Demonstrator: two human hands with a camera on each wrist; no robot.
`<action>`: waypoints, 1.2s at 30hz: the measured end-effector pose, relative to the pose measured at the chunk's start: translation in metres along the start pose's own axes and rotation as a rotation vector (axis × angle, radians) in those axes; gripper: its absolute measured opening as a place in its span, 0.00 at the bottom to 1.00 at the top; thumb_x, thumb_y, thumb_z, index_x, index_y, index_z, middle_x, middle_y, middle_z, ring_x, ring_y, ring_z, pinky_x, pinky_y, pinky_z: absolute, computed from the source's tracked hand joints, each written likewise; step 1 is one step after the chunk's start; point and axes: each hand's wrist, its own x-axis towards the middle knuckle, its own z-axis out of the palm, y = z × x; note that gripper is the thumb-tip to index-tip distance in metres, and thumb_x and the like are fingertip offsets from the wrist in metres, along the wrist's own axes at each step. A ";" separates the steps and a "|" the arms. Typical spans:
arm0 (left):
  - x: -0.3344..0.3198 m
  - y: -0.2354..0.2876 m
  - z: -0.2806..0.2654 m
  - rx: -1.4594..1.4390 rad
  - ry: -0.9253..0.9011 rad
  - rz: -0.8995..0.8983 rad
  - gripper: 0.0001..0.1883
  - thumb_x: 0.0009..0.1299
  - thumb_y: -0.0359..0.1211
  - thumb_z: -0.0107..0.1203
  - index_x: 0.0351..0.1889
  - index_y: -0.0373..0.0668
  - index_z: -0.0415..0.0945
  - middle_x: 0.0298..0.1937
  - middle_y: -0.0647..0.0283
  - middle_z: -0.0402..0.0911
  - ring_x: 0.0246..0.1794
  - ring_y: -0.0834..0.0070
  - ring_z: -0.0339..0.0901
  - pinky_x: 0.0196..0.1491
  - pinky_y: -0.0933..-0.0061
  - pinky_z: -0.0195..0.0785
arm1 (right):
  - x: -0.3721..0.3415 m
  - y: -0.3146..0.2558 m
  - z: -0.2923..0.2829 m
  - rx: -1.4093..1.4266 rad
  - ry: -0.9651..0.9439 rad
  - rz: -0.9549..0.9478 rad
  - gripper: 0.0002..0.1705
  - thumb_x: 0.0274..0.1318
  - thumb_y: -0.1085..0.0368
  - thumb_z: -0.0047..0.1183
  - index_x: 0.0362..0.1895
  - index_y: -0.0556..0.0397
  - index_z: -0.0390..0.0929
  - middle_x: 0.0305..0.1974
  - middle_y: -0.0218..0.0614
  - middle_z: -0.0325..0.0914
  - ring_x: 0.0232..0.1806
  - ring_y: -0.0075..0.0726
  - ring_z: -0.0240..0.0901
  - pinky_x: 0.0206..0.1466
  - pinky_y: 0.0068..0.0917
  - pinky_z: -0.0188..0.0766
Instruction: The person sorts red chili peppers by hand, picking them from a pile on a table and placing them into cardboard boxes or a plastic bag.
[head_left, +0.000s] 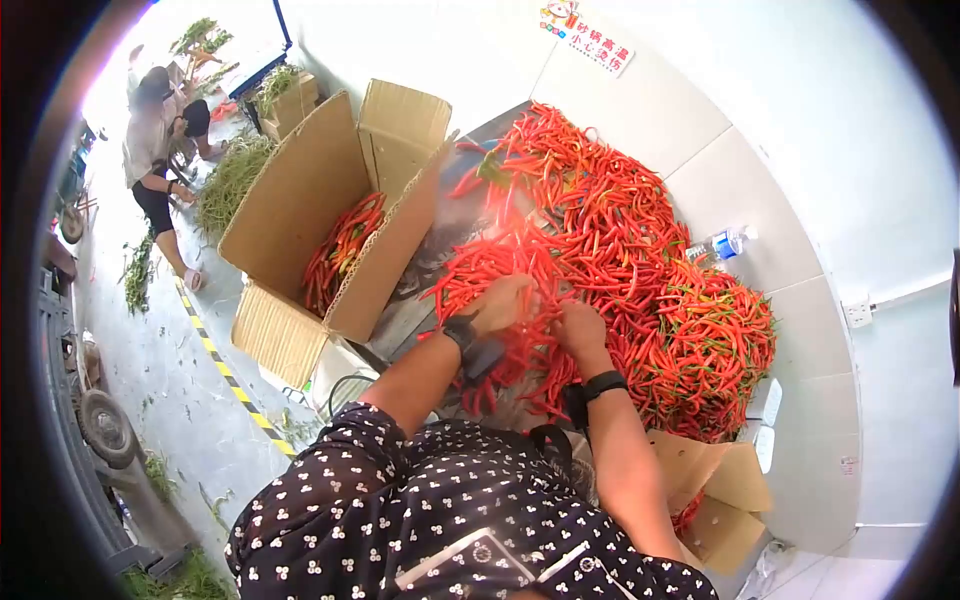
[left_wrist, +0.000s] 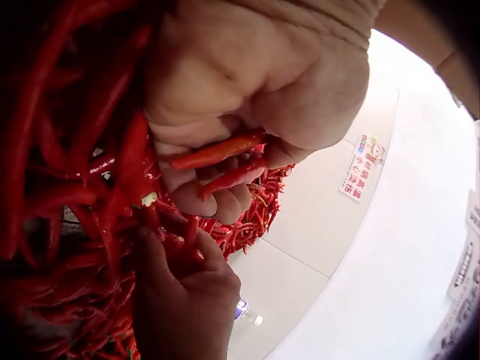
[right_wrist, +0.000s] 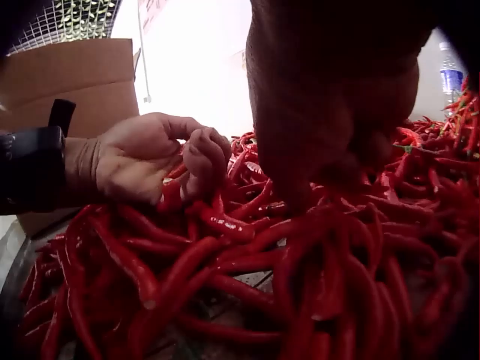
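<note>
Two red chili peppers (left_wrist: 217, 152) lie across the palm of my left hand (head_left: 503, 305), held by its curled fingers. My right hand (head_left: 580, 330) is close beside it, low over the pile. In the left wrist view, red chili shows between the thumb and fingers of that right hand (left_wrist: 187, 292). From the right wrist, the same hand (right_wrist: 330, 112) is a dark shape with fingertips down among the peppers. Loose red chilies (right_wrist: 247, 262) spread under both hands, and a larger heap (head_left: 620, 230) rises behind them.
A tall open cardboard box (head_left: 290, 210) with chilies inside stands at left. Green-stemmed chilies (head_left: 715, 340) heap at right, near a water bottle (head_left: 720, 246) by the wall. Another carton (head_left: 725, 500) sits low right. Another person (head_left: 155, 150) works beside green stalks at far left.
</note>
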 end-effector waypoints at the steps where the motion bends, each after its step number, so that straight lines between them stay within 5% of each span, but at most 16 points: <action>1: 0.000 0.000 0.000 -0.006 -0.008 0.002 0.09 0.67 0.36 0.41 0.31 0.43 0.68 0.24 0.63 0.75 0.21 0.72 0.73 0.24 0.72 0.66 | 0.000 0.001 0.003 -0.010 0.001 0.000 0.12 0.42 0.59 0.53 0.29 0.52 0.72 0.31 0.45 0.73 0.37 0.50 0.71 0.38 0.43 0.68; 3: 0.001 0.000 -0.003 0.079 -0.049 0.024 0.09 0.66 0.38 0.43 0.32 0.44 0.69 0.26 0.65 0.74 0.26 0.72 0.71 0.31 0.69 0.65 | -0.003 0.000 0.002 -0.041 -0.006 0.029 0.12 0.43 0.58 0.52 0.28 0.53 0.72 0.31 0.46 0.73 0.37 0.50 0.71 0.38 0.42 0.68; 10: -0.001 0.001 -0.001 0.116 0.031 0.012 0.09 0.66 0.39 0.43 0.33 0.44 0.69 0.25 0.66 0.73 0.24 0.72 0.69 0.31 0.70 0.64 | -0.004 0.006 -0.013 0.216 -0.004 0.139 0.11 0.48 0.60 0.47 0.27 0.56 0.70 0.23 0.42 0.73 0.29 0.46 0.73 0.33 0.38 0.70; 12: 0.002 -0.002 -0.005 0.088 -0.050 0.033 0.09 0.66 0.38 0.43 0.33 0.44 0.69 0.25 0.66 0.73 0.24 0.73 0.68 0.29 0.72 0.63 | 0.004 0.007 -0.028 0.945 -0.147 0.419 0.10 0.50 0.60 0.44 0.25 0.53 0.69 0.19 0.35 0.71 0.23 0.36 0.71 0.26 0.32 0.68; 13: 0.004 -0.002 -0.008 0.084 -0.044 0.036 0.09 0.66 0.38 0.43 0.33 0.44 0.69 0.25 0.66 0.73 0.24 0.73 0.68 0.29 0.72 0.63 | 0.010 0.013 -0.026 0.944 -0.154 0.416 0.10 0.50 0.60 0.44 0.25 0.53 0.69 0.19 0.35 0.71 0.23 0.36 0.71 0.26 0.32 0.68; 15: 0.001 -0.002 -0.009 0.042 -0.108 0.036 0.09 0.66 0.39 0.43 0.32 0.45 0.69 0.25 0.67 0.72 0.23 0.75 0.67 0.27 0.72 0.62 | 0.021 0.014 -0.025 1.605 -0.174 0.560 0.11 0.52 0.58 0.43 0.24 0.50 0.67 0.19 0.30 0.69 0.21 0.27 0.69 0.22 0.25 0.65; 16: 0.000 -0.003 -0.009 0.037 -0.098 0.041 0.09 0.66 0.39 0.43 0.32 0.45 0.69 0.25 0.67 0.72 0.23 0.75 0.67 0.27 0.72 0.62 | 0.024 0.012 -0.022 1.686 -0.147 0.564 0.09 0.51 0.59 0.44 0.25 0.50 0.67 0.18 0.30 0.69 0.20 0.29 0.68 0.18 0.23 0.63; 21: -0.008 -0.002 -0.005 -0.003 -0.060 0.074 0.10 0.66 0.42 0.43 0.28 0.49 0.67 0.19 0.72 0.65 0.18 0.79 0.61 0.22 0.77 0.55 | 0.052 -0.015 -0.023 1.658 -0.154 0.443 0.06 0.47 0.65 0.50 0.28 0.53 0.68 0.18 0.30 0.68 0.16 0.25 0.66 0.14 0.20 0.58; 23: -0.011 -0.001 -0.007 -0.072 -0.097 0.075 0.11 0.67 0.43 0.43 0.27 0.50 0.66 0.18 0.72 0.63 0.17 0.80 0.59 0.21 0.78 0.52 | 0.068 -0.013 -0.012 1.400 -0.233 0.297 0.09 0.44 0.66 0.53 0.30 0.55 0.70 0.16 0.29 0.67 0.14 0.24 0.64 0.16 0.18 0.59; 25: -0.016 0.000 -0.006 -0.140 -0.135 0.074 0.12 0.67 0.44 0.42 0.25 0.51 0.66 0.17 0.73 0.61 0.17 0.81 0.57 0.20 0.79 0.50 | 0.081 -0.018 0.004 1.284 -0.202 0.309 0.08 0.40 0.63 0.53 0.23 0.55 0.72 0.16 0.32 0.70 0.19 0.28 0.69 0.22 0.24 0.63; 28: -0.019 0.000 0.000 -0.156 -0.164 0.118 0.13 0.68 0.45 0.41 0.24 0.51 0.65 0.16 0.73 0.59 0.16 0.81 0.56 0.19 0.80 0.47 | 0.081 -0.030 -0.001 0.691 -0.025 0.117 0.16 0.35 0.60 0.57 0.22 0.61 0.71 0.19 0.42 0.74 0.24 0.37 0.72 0.30 0.35 0.66; 32: -0.015 0.000 -0.001 -0.135 -0.128 0.136 0.14 0.68 0.44 0.40 0.24 0.50 0.65 0.16 0.72 0.60 0.17 0.80 0.56 0.20 0.79 0.48 | 0.080 -0.025 0.011 0.780 0.088 0.057 0.13 0.38 0.61 0.56 0.22 0.59 0.71 0.17 0.36 0.72 0.19 0.32 0.70 0.24 0.31 0.64; 34: -0.011 -0.001 -0.003 -0.165 -0.145 0.118 0.14 0.69 0.44 0.40 0.24 0.50 0.64 0.17 0.72 0.62 0.17 0.80 0.58 0.21 0.79 0.49 | 0.074 -0.016 0.007 1.348 -0.113 0.341 0.11 0.47 0.61 0.55 0.28 0.54 0.71 0.15 0.27 0.68 0.14 0.20 0.62 0.15 0.17 0.54; 36: -0.010 -0.003 0.003 -0.122 -0.039 0.190 0.14 0.69 0.43 0.40 0.27 0.47 0.68 0.21 0.69 0.70 0.22 0.78 0.66 0.27 0.76 0.58 | 0.059 -0.015 -0.013 1.397 -0.135 0.385 0.11 0.49 0.60 0.53 0.29 0.54 0.70 0.15 0.26 0.66 0.14 0.19 0.61 0.14 0.16 0.52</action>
